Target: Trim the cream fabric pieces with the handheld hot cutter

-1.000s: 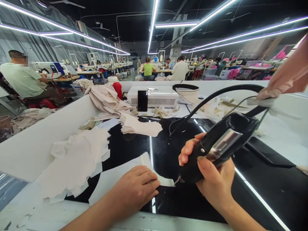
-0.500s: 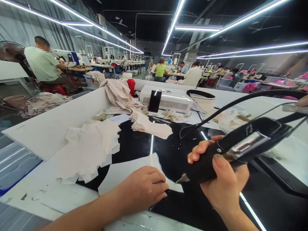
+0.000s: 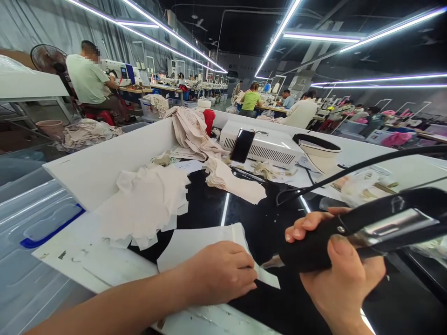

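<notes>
A white fabric piece [image 3: 195,243] lies flat on the black glossy work surface near me, with a folded-looking strip along its right edge. Bent fingers of my left hand [image 3: 223,272] press together on that edge and hold it down. My right hand [image 3: 344,274] is wrapped around a black corded hand tool [image 3: 310,249] with a silver lever on top. The tool's flat metal tip [image 3: 274,262] points left, close beside the fabric's right edge; whether it touches the cloth I cannot tell. My left fingertips are partly hidden.
Cut cream pieces [image 3: 150,200] pile up at left; another stack [image 3: 233,181] lies farther back. A phone [image 3: 242,145] leans against a white vented box [image 3: 265,142]. The tool's black cable [image 3: 349,172] arches across the right. White side panels [image 3: 104,163] border the table.
The view has turned left, so everything appears farther right. My left hand stays on the fabric's edge, and the tool in my right hand remains close to it.
</notes>
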The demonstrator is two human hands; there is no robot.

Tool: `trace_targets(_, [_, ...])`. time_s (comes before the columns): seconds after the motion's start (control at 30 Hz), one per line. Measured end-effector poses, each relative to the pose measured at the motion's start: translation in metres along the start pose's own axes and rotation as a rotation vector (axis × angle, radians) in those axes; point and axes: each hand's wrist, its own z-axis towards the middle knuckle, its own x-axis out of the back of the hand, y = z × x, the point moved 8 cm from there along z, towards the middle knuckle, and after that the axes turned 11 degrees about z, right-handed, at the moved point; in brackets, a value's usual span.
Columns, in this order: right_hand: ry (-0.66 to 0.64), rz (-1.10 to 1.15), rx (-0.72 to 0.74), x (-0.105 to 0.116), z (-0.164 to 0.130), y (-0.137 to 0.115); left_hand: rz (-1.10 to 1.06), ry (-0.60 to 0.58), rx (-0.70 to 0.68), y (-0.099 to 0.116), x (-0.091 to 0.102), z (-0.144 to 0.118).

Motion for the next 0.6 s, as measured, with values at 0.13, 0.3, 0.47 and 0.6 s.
trace_targets(0.13, [0.002, -0.008, 0.01, -0.001, 0.0, -0.001, 0.005, -0.009, 0.001, 0.0, -0.001, 0.0])
trace_targets(0.3, [-0.007, -0.018, -0.013, -0.001, -0.001, -0.001, 0.001, 0.004, 0.006, 0.0, 0.001, -0.001])
trace_targets(0.47, [0.092, -0.026, -0.028, 0.011, 0.001, -0.008, 0.005, -0.003, 0.001, 0.0, 0.002, 0.001])
trace_targets(0.6, [0.112, -0.052, -0.021, 0.015, -0.001, -0.012, 0.02, -0.017, -0.001, 0.0, 0.001, 0.0])
